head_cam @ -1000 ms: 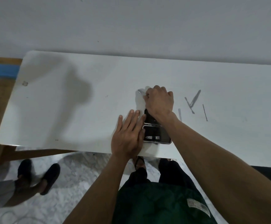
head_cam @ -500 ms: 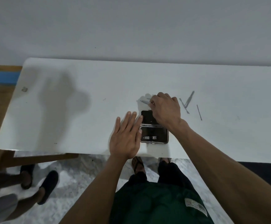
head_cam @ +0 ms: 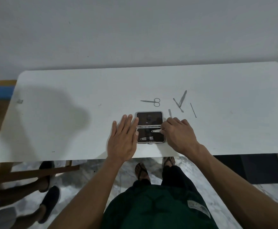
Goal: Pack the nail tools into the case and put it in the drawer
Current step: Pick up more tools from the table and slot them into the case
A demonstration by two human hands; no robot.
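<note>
Right hand (head_cam: 178, 133) at right edge of open case (head_cam: 150, 127), fingers curled, pinching silver tool (head_cam: 156, 131) laid across near half of case. Left hand (head_cam: 124, 137) flat, fingers straight, resting on desk (head_cam: 68, 129) against case's left edge. Nail clipper (head_cam: 146, 138) seated in near half, below pinched tool. Beyond both hands, past case: small scissors (head_cam: 152, 101) lying flat. Beyond right hand: short file (head_cam: 170, 113), two crossed tools (head_cam: 180, 101), thin probe (head_cam: 193, 110) farther right, all loose on desk.
</note>
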